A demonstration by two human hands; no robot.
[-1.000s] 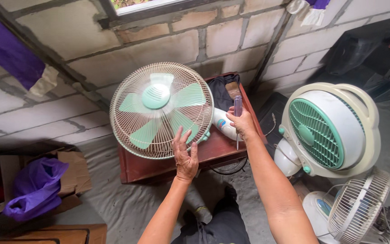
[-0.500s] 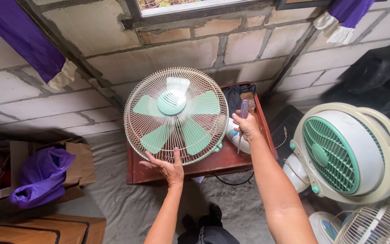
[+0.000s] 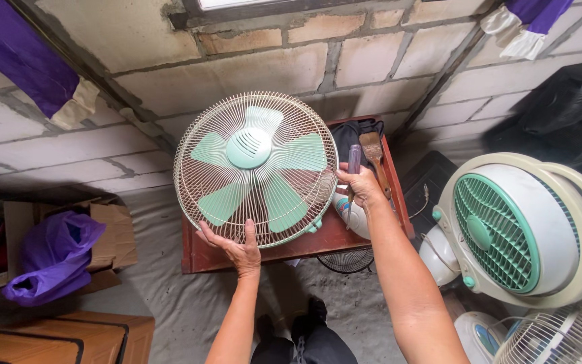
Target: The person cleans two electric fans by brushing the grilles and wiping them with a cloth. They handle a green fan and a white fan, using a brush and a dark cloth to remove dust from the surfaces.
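Your left hand [image 3: 236,248] cups the fan guard's [image 3: 256,168] lower rim, fingers spread; your right hand [image 3: 360,187] grips a screwdriver [image 3: 353,164]. A cardboard box [image 3: 112,237] holds a purple bag [image 3: 52,256].

Both arms are reaching forward; the left hand [image 3: 236,248] is spreading open, palm up, while the right hand [image 3: 360,187] is curling closed, gripping.

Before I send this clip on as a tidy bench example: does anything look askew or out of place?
Yes. The green-bladed fan lies tipped on its side across the red table, and a paintbrush rests on dark cloth behind it. Nothing looks spilled or visibly broken.
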